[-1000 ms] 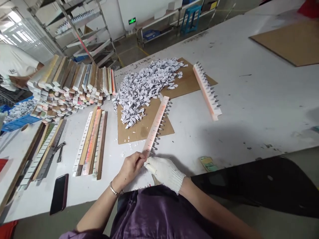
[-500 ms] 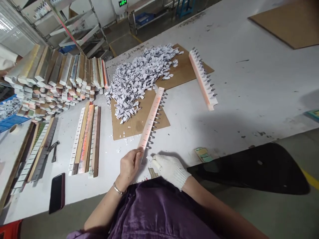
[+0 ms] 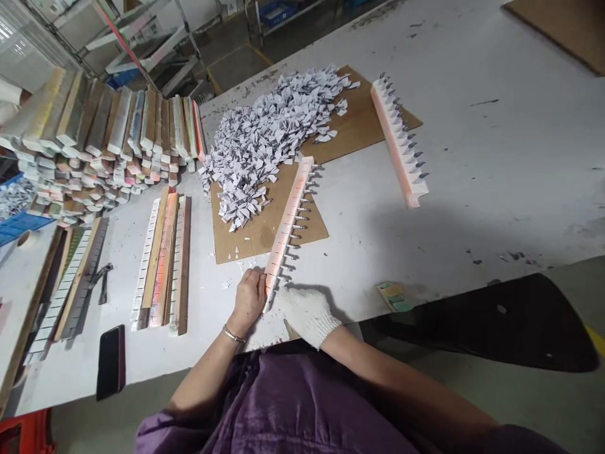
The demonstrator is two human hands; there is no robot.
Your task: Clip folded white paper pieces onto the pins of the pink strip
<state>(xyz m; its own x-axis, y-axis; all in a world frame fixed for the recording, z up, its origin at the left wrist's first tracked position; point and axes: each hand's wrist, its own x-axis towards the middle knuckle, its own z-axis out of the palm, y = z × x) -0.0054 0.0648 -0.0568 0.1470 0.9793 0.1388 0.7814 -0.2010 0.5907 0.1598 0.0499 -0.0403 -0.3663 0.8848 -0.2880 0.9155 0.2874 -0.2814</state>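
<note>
A long pinkish-white strip (image 3: pixel 287 233) with dark marks lies slanted in front of me, small metal pins standing out along its right edge. My bare left hand (image 3: pixel 249 296), with a bracelet at the wrist, is closed on the strip's near end. My right hand (image 3: pixel 308 314), in a white knit glove, is at the lowest pins with its fingers drawn together; what they pinch is hidden. Past the strip, a heap of small whitish folded-looking pieces (image 3: pixel 269 142) covers part of a brown cardboard sheet (image 3: pixel 246 246). To the right rests a similar strip (image 3: pixel 399 142) with dark pointed pieces along it.
Wooden bars (image 3: pixel 118 126) are stacked at the back left. Several marked strips (image 3: pixel 161 265) lie nearer, beside a metal tool (image 3: pixel 101 280) and a phone (image 3: pixel 111 362). A black panel (image 3: pixel 496 321) juts out at the table's right front edge. More cardboard (image 3: pixel 562 31) lies far right.
My gloved right hand has moved up and left onto the strip's near right edge. The strip has turned slightly, so its pins show more from the side. My left hand still holds it.
</note>
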